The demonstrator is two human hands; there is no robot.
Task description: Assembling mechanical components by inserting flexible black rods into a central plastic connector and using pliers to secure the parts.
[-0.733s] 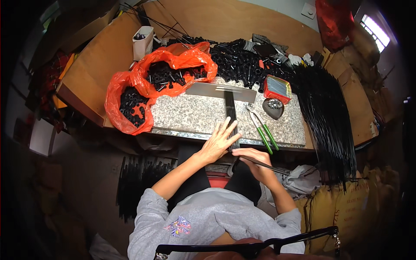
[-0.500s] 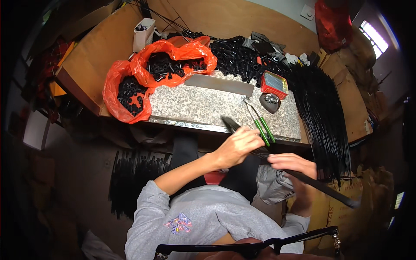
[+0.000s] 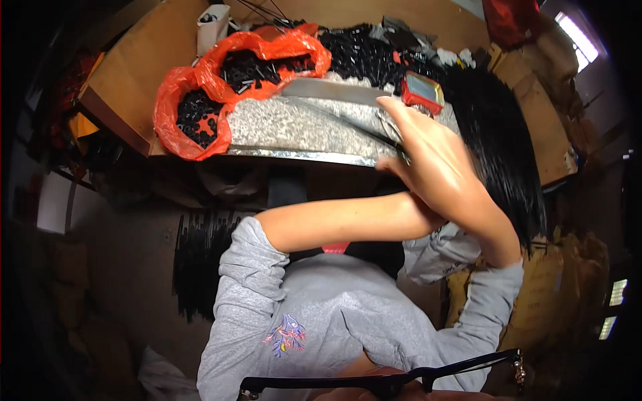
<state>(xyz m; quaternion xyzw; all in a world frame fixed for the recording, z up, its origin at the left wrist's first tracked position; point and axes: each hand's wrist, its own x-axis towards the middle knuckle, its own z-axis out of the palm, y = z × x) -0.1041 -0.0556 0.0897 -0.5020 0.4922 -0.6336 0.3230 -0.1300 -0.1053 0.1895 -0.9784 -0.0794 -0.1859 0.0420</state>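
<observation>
My right hand (image 3: 438, 157) reaches over the right part of the speckled stone slab (image 3: 287, 134), palm down, thumb and fingers stretched apart. A thin black strip (image 3: 348, 121), blurred by motion, slants across the slab and disappears behind this hand between thumb and fingers. My left forearm (image 3: 348, 219) crosses to the right and passes beneath my right wrist, so my left hand is hidden. The pliers (image 3: 388, 123) are mostly covered by my right hand. Behind them a flat metal bar (image 3: 338, 91) lies along the slab.
Red plastic bags (image 3: 167, 107) of small black parts stand at the left. Black pieces (image 3: 361, 57) are heaped at the back, near a red-rimmed tin (image 3: 423, 90). A thick bundle of black strips (image 3: 501, 127) hangs over the right edge; another bundle (image 3: 200, 267) is below left.
Both hands held a bunch of dark strips near the slab's front edge. Now my right hand has moved up over the slab, and my left arm has swung right underneath it. The view has shifted slightly.
</observation>
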